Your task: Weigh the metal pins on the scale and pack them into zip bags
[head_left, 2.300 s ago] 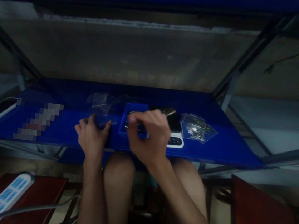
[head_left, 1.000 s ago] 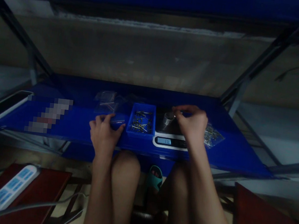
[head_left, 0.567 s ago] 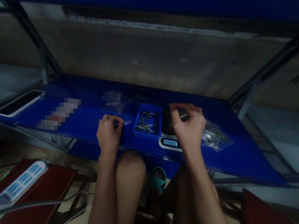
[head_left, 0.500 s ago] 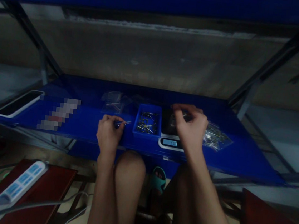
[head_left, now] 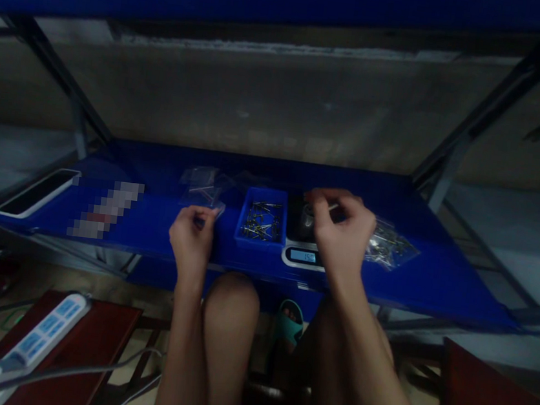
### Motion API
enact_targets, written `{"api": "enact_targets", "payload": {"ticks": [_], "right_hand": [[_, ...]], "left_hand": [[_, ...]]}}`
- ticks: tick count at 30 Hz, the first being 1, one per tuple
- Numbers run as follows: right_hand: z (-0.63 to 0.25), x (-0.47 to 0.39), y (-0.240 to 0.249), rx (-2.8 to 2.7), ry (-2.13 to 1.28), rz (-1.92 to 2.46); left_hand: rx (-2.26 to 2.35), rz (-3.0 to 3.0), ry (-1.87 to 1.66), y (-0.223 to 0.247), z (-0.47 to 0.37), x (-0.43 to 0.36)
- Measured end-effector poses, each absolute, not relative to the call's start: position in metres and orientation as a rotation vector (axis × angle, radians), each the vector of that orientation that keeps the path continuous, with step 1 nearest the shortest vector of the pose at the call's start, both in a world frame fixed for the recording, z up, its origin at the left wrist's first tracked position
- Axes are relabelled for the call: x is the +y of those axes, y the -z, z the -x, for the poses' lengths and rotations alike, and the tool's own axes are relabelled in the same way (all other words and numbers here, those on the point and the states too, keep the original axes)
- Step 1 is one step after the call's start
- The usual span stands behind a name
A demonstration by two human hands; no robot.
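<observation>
My left hand [head_left: 193, 236] pinches a small clear plastic bag [head_left: 220, 210] by its edge, left of the blue tray [head_left: 259, 245]. Several thin metal pieces [head_left: 262, 229] lie in the tray. My right hand [head_left: 345, 227] is closed above the small scale [head_left: 305, 256], fingertips together over its dark pan; what they hold is too small to name. The scale's display is lit. Right of my right hand lies a clear bag of metal pieces [head_left: 389, 243]. More clear bags [head_left: 203, 182] lie behind my left hand.
A phone-like white-edged device [head_left: 39, 192] lies at the blue table's left end. Metal shelf legs [head_left: 485, 110] rise at both sides. A power strip [head_left: 48, 333] rests on a red-brown stool [head_left: 114, 328] below, with cables around it.
My left hand has shifted slightly left, and the bag it holds is angled more upward. My right hand has moved slightly left over the scale. The displayed reading has changed.
</observation>
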State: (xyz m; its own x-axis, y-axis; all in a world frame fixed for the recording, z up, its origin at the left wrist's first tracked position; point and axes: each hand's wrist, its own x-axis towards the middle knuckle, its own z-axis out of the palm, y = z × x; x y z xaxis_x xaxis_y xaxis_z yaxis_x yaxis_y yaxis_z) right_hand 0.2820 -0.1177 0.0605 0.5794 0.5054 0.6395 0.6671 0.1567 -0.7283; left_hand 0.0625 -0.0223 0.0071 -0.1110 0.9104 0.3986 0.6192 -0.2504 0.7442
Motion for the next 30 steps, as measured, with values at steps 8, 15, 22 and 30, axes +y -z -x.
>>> {"api": "enact_targets", "payload": {"ticks": [8,15,22,30], "right_hand": [[-0.22,-0.119,-0.06,-1.343,-0.414,1.22],[-0.226,-0.121,-0.054,-1.41,-0.094,1.258],[-0.234,-0.119,-0.047,-1.396,0.133,1.356],[-0.242,-0.114,-0.053,-0.957,-0.147,1.374]], "left_hand": [[0.915,-1.507,-1.687,-0.041,-0.109,-0.062],[0.743,-1.729,-1.555,-0.041,-0.119,-0.069],[0.94,-2.182,-1.726,-0.047,-0.115,-0.075],[0.786,-2.404,-1.622,-0.045,-0.118,-0.084]]}}
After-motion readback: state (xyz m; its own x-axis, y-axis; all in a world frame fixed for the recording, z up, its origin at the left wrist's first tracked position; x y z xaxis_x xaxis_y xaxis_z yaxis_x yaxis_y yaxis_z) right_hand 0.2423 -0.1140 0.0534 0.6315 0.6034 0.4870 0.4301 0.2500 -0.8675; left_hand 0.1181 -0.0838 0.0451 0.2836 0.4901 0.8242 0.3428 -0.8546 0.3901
